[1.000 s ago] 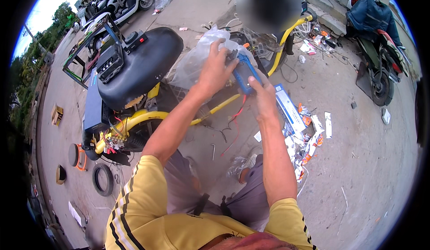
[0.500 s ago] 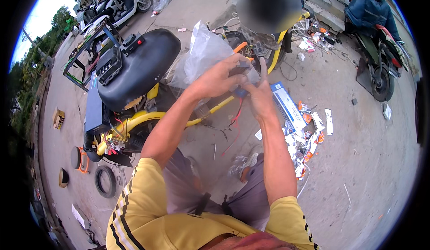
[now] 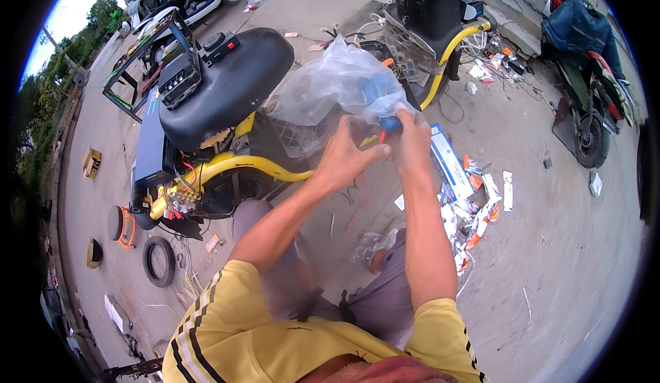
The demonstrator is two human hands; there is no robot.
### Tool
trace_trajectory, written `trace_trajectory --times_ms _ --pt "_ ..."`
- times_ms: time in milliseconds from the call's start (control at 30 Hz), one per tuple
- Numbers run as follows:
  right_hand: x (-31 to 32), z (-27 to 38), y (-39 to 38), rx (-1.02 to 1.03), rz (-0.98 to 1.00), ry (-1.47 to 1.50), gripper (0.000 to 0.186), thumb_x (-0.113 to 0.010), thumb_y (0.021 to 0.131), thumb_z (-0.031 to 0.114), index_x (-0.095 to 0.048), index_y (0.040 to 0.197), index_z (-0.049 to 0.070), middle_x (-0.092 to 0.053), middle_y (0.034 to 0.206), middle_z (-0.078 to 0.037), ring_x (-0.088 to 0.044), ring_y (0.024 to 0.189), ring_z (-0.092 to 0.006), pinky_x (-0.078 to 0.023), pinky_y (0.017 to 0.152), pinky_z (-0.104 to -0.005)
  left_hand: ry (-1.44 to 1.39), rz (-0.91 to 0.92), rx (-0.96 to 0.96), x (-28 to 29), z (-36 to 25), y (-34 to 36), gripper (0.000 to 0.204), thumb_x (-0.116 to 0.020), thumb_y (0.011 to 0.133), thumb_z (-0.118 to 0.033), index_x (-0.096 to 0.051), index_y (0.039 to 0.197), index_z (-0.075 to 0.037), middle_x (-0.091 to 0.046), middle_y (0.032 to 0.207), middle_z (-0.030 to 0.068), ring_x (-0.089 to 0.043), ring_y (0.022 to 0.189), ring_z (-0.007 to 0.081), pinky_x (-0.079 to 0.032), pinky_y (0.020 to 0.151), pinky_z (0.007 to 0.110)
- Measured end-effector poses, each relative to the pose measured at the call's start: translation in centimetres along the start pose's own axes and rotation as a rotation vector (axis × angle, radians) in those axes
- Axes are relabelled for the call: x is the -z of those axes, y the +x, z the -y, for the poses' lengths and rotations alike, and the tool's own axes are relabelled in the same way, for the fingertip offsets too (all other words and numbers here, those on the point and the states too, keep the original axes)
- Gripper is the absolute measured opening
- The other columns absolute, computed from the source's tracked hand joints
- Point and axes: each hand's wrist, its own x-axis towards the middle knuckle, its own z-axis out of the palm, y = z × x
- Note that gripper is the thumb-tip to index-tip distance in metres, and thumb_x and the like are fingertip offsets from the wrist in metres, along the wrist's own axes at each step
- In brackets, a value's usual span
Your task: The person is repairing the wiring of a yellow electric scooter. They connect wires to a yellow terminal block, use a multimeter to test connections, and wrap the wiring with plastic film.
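Observation:
My right hand (image 3: 412, 142) grips a blue block (image 3: 390, 123) at its near end, with red wire hanging below it. A clear plastic bag (image 3: 313, 84) covers the block's far part and spreads leftward over the scooter frame. Because of the bag, the block's exact kind cannot be made out. Just left of it, my left hand (image 3: 347, 156) has thumb and fingers apart with nothing between them. Both hands are above the low middle of a yellow-framed electric scooter (image 3: 275, 170), whose black seat (image 3: 230, 91) lies to the left.
A long blue-and-white box (image 3: 450, 163) lies right of my hands, beside torn white-and-orange wrappers (image 3: 471, 218). On the left ground are a tyre (image 3: 159, 261) and a small carton (image 3: 91, 163). Parked at the far right is another scooter (image 3: 584, 108). A hex key (image 3: 332, 223) lies near my feet.
My left hand has come off the bagged block and moved down toward me, its fingers parting. The bag now drapes over the block, which my right hand still holds. The view has shifted slightly.

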Motion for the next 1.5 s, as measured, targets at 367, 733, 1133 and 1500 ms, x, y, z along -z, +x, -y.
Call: trace_trajectory --times_ms 367,733,1133,1500 --pt "-1.9 0.6 -1.7 0.158 0.098 -0.38 0.04 -0.074 0.101 0.028 -0.071 0.12 -0.007 -0.075 0.108 -0.015 -0.07 0.096 -0.0225 -0.054 0.089 -0.0376 -0.325 -0.142 0.109 0.1 2.8 -1.0 0.107 -0.089 0.086 -0.022 -0.023 0.165 0.005 -0.067 0.104 0.0097 -0.063 0.081 0.0127 -0.051 0.066 0.027" --pt "-3.3 4.4 -4.6 1.063 0.211 -1.086 0.023 -0.082 0.092 0.02 -0.074 0.088 -0.001 -0.076 0.087 -0.014 -0.072 0.08 -0.0354 -0.051 0.074 -0.0432 -0.962 -0.098 0.27 2.4 0.0 -2.1 0.034 -0.08 0.094 -0.021 -0.064 0.121 -0.009 -0.055 0.081 -0.0016 -0.051 0.068 0.0065 -0.036 0.051 0.022" --pt "-4.3 4.3 -6.0 0.743 0.018 -0.706 0.023 -0.083 0.089 0.016 -0.071 0.078 -0.002 -0.057 0.058 -0.008 -0.051 0.054 -0.012 -0.044 0.054 -0.0329 -0.486 0.17 0.578 7.4 -2.9 -3.1 0.038 -0.078 0.103 -0.038 -0.07 0.096 -0.002 -0.076 0.083 0.0154 -0.06 0.056 0.0106 -0.042 0.045 0.025" --pt "-1.8 6.7 -6.0 0.161 0.352 -0.626 0.027 -0.082 0.089 0.021 -0.076 0.079 -0.003 -0.063 0.067 0.003 -0.054 0.063 -0.0056 -0.042 0.058 -0.0273 0.692 0.098 -0.081 11.4 -7.5 -8.3 0.024 -0.072 0.09 -0.022 -0.076 0.097 0.001 -0.071 0.073 0.0201 -0.069 0.07 0.0435 -0.054 0.069 0.047"
